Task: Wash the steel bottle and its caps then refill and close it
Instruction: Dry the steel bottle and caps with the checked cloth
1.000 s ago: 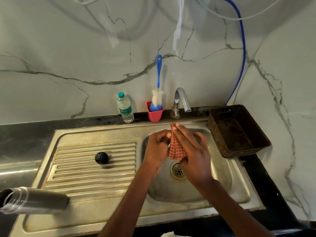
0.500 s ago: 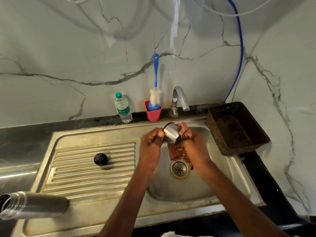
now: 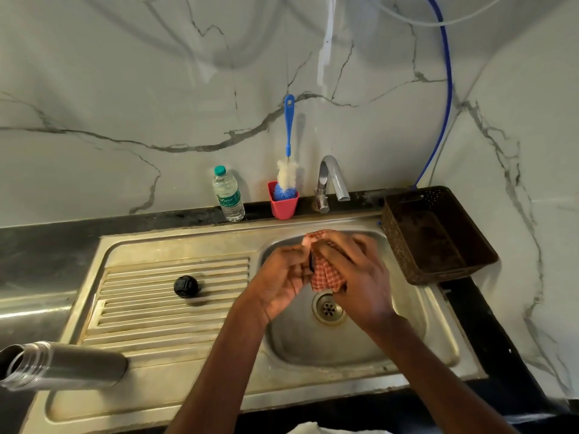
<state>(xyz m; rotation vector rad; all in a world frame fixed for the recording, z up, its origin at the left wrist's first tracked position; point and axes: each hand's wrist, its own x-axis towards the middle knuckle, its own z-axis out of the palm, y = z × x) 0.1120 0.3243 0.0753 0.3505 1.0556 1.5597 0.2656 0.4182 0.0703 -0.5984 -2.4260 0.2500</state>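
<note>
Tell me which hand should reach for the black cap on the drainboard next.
Left. The left hand is on the drainboard side of the basin, nearer the black cap. The right hand is wrapped in the checked cloth and farther off. The left would likely have to put down what it holds first.

Over the sink [image 3: 194, 242], the left hand [image 3: 279, 283] and right hand [image 3: 357, 277] grip a checked cloth [image 3: 326, 274] between them. A black cap [image 3: 186, 286] lies on the drainboard, a steel bottle [image 3: 62, 364] on its side.
</note>
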